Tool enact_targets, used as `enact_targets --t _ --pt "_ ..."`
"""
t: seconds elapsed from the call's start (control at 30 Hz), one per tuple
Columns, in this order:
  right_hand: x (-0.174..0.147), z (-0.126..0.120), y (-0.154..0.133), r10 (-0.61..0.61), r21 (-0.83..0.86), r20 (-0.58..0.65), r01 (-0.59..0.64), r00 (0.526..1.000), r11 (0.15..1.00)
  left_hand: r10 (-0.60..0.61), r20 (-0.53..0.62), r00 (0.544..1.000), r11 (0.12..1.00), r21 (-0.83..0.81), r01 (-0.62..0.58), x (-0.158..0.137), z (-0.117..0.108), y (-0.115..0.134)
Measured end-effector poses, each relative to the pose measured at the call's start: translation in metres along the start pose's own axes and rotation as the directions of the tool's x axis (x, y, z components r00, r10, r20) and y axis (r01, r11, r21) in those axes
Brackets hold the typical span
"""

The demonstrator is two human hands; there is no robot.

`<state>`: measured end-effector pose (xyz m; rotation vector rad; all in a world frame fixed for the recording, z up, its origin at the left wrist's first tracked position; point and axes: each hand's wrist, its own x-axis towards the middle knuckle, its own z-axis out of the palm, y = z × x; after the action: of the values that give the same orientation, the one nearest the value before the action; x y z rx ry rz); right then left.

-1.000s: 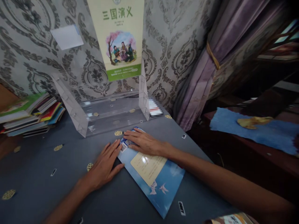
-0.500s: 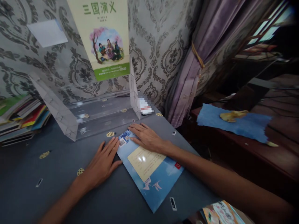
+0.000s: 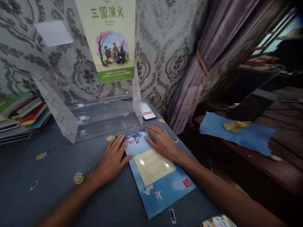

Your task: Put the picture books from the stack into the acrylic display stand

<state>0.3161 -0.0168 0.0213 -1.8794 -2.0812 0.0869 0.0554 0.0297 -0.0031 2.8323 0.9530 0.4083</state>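
A blue book (image 3: 165, 195) with a cream text panel, a barcode and a small red mark lies flat on the grey table. Along its upper left edge rests my left hand (image 3: 112, 159), fingers stretched out and touching the cover near the barcode. My right hand (image 3: 162, 143) lies spread over the upper right edge, its forearm passing beside the book's right side. Beyond the hands stands a clear acrylic rack (image 3: 68, 126) holding an upright cream and green book (image 3: 113, 50).
Stacked books (image 3: 23, 119) fill the table's left side. A phone (image 3: 148, 114) lies by the rack's right end. Another colourful book (image 3: 217, 221) shows at the bottom edge. Right of the table, a brown surface bears a blue cloth (image 3: 213, 126). A tied purple curtain (image 3: 189, 85) hangs behind.
The blue book has turned so that it lies straighter towards me, its top shifted to the right. Both hands have moved slightly right with it.
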Motion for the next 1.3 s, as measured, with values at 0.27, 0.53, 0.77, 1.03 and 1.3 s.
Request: enact_targets --t 0.27,0.53,0.77,1.03,1.3 --pt "0.002 0.009 0.009 -0.019 0.001 -0.094 0.019 0.995 1.000 0.012 -0.051 0.999 1.000 -0.017 -0.013 -0.009 -0.007 0.001" --pt "0.002 0.017 0.016 -0.058 -0.014 -0.155 0.056 0.986 0.998 0.009 0.001 1.000 0.999 0.033 -0.009 -0.011 0.000 0.001" --pt "0.003 0.019 0.025 -0.107 -0.050 -0.165 0.100 0.980 0.994 0.005 0.039 0.999 0.999 0.043 -0.006 -0.010 -0.002 0.004" --pt "0.002 0.018 -0.013 -0.242 -0.122 -0.084 0.231 0.967 0.965 0.005 0.023 1.000 0.997 0.078 -0.007 -0.006 -0.004 0.004" --pt "0.013 0.037 -0.072 -0.259 0.096 0.061 0.253 0.964 0.963 0.004 -0.040 0.999 1.000 0.018 -0.003 -0.005 -0.007 0.004"
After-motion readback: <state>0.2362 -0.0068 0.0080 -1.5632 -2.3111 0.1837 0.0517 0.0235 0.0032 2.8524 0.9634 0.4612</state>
